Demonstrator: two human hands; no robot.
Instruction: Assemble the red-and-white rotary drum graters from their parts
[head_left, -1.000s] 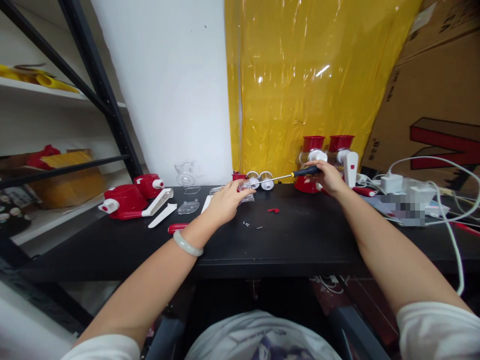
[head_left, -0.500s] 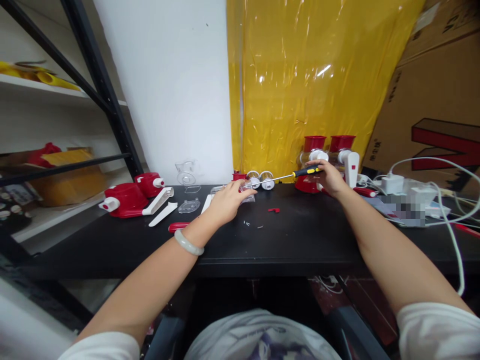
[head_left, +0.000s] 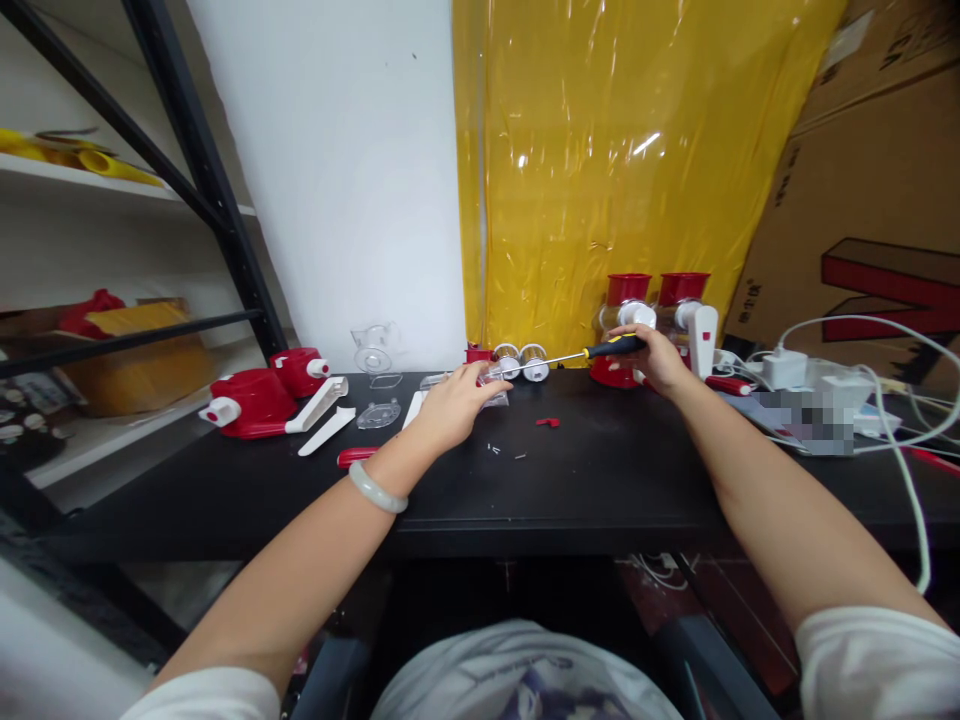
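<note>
Screwdriver (head_left: 598,350), black handle (head_left: 619,346) (yellow collar (head_left: 586,353)), slim silvery shaft (head_left: 555,360)

- Glare flashing off the yellow sheet (head_left: 600,200), white streaks across its middle;
- bright, even light on the white panel (head_left: 337,180) to its left;
- thin glint on the screwdriver (head_left: 592,351) at its lower edge;
- gloom beneath the tabletop (head_left: 637,475) below it;
- soft detail far left of it

2 bare arms (head_left: 311,570) stretched forward, left hand (head_left: 452,405) knuckles-up in a pinch, right hand (head_left: 654,360) slightly higher, turned inward, gripping
</note>
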